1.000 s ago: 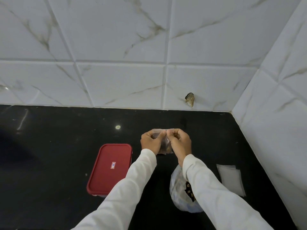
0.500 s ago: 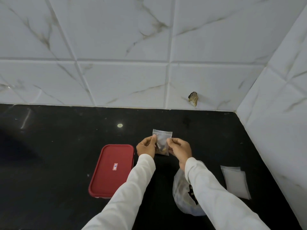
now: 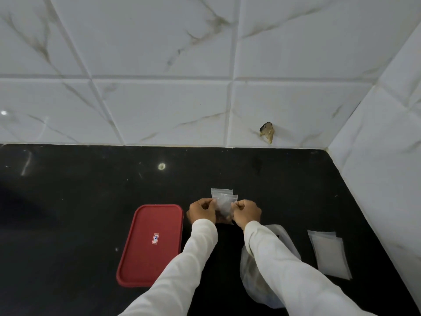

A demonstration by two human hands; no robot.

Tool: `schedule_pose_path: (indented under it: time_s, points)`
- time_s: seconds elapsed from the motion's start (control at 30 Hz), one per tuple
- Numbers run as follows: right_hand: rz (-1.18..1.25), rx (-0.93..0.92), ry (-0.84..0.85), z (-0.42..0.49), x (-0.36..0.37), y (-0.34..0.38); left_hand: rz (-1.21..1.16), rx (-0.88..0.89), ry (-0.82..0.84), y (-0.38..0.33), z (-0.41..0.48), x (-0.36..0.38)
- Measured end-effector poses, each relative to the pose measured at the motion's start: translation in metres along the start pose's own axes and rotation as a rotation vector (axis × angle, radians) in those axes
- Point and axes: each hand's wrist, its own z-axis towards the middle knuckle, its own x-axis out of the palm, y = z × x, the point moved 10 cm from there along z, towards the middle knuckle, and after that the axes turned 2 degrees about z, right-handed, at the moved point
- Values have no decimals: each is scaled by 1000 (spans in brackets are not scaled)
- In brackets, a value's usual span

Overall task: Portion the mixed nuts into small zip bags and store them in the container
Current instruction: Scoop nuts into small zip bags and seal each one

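**Hands.** Left hand (image 3: 202, 210) and right hand (image 3: 247, 213) are both raised just above the tabletop (image 3: 79, 213). Fingers are curled, and each hand pinches one side edge of a small zip bag (image 3: 224, 202). The hands are close but apart, with the bag spanning the gap between them.

**Bag.** It is held upright, zip strip above the fingertips. A brownish load of nuts (image 3: 224, 218) sags at its bottom edge, level with the knuckles. I cannot tell whether the zip is pressed fully closed.

**Judgement.** The step in hand looks like sealing or checking this portion. Storing it would come next.

**Left of the left hand, just beside its wrist.** The container (image 3: 151, 265) lies flat on the tabletop with its red lid (image 3: 159, 220) on.
- Its long axis runs away from the person, leaning slightly right at the far end.
- The left hand is plainly the nearer; the right hand would have to reach across the bag.
- The lid looks seated, so it probably has to come off before the bag goes in. That means one hand must give up its pinch first.

**Nearer the person than the right hand.** The large clear bag of mixed nuts (image 3: 250, 283) sits slumped, partly hidden under the right sleeve (image 3: 284, 270).

**Further right, well apart from both hands.** A stack of empty zip bags (image 3: 329, 256) lies flat near the tiled wall (image 3: 376, 179).
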Motion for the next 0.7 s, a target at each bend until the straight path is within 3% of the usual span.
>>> schedule_pose_path:
  time_s: [0.57, 0.7]
  points:
    - [5, -16, -1, 1, -3, 1, -34, -107, -14, 20, 7, -2]
    - [-10, -81, -47, -12, -29, 10, -4, 19, -89, 0, -15, -13]
